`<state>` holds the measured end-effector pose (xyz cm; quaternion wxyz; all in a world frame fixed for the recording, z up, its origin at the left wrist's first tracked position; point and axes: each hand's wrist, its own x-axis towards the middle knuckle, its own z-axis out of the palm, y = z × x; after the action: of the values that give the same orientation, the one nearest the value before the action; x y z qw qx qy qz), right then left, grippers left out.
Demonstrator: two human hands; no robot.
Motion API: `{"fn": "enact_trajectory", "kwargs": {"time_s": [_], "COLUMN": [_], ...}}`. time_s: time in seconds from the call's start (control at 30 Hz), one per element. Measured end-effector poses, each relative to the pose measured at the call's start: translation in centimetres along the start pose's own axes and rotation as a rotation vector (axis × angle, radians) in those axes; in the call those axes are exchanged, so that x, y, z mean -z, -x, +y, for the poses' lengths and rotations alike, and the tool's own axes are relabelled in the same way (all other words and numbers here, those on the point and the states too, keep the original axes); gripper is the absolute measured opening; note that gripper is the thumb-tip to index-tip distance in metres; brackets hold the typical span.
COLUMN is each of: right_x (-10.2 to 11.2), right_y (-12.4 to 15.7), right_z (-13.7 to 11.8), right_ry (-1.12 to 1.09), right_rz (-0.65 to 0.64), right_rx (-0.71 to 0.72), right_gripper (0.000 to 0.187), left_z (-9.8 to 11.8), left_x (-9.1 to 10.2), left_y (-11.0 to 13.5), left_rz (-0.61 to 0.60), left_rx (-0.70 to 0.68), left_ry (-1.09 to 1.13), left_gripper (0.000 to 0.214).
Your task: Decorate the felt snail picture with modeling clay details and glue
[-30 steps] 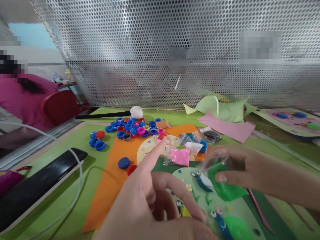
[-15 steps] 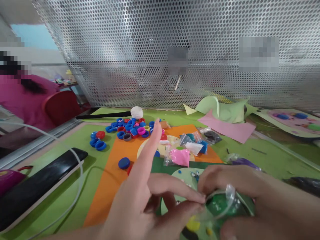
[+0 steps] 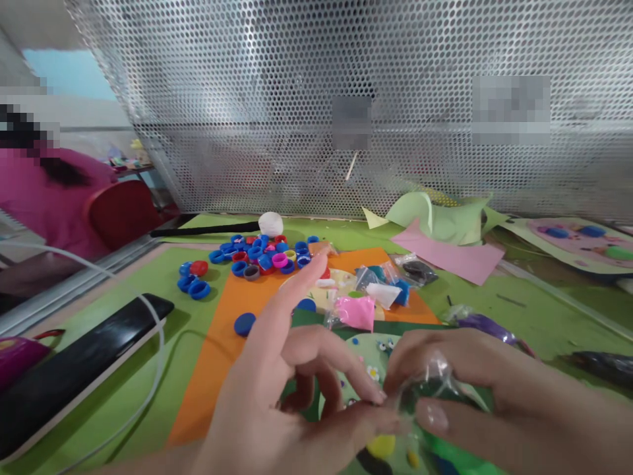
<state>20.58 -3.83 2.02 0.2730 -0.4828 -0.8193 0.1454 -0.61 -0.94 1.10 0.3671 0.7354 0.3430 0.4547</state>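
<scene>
At the bottom middle my left hand [image 3: 277,389] is closed in a pinch, thumb and a bent finger meeting at the edge of a clear plastic bag [image 3: 436,371]. Its forefinger points up and away. My right hand [image 3: 499,369] grips the same bag from the other side, thumb on top. Bright green stuff, perhaps modelling clay, shows under the right thumb and is partly hidden. Below both hands lies a light green paper shape [image 3: 368,349] with googly eyes, a small flower and yellow pieces, on dark green paper.
Several bottle caps [image 3: 254,254] lie heaped at the back. Small bags of pink clay [image 3: 355,311] and white clay [image 3: 384,294] sit ahead. A black case [image 3: 93,369] and a white cable [image 3: 161,343] are left. Cut paper [image 3: 448,254] stands before a perforated metal panel [image 3: 297,99]. A person in pink [image 3: 64,191] sits left.
My right thumb has moved up over the bag, and the green stuff shows lower down. My left hand's fingers have shifted slightly left, and its raised forefinger leans further right.
</scene>
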Motion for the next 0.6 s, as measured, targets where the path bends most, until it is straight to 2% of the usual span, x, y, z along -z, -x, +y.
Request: {"fn": "enact_trajectory", "kwargs": {"time_s": [0.1,0.2,0.27,0.43,0.6], "right_x": [0.2,0.1,-0.1,-0.3,0.9], "right_y": [-0.8,-1.2,-1.4,-2.1,-3.1], "right_z": [0.0,0.2,0.4,1.4,3.5], "right_ry": [-0.291,-0.420,-0.465,-0.443,-0.278], "right_rz": [0.014,0.085,0.143,0.137,0.178], "right_rx": [-0.056,-0.091,-0.177,-0.303,-0.389], "right_gripper": [0.008,0.015,0.015,0.026,0.041], "left_z": [0.0,0.3,0.5,0.8,0.0], "left_x": [0.0,-0.3,-0.6,-0.9,-0.7], "left_y": [0.0,0.1,0.1,-0.3,-0.6], "left_rz": [-0.023,-0.006,0.002,-0.021,-0.096], "left_rx": [0.010,0.045,0.122,0.368,0.475], "left_ry": [-0.019,0.071,0.138,0.260,0.275], "left_gripper": [0.088,0.081,0.077,0.076,0.085]}}
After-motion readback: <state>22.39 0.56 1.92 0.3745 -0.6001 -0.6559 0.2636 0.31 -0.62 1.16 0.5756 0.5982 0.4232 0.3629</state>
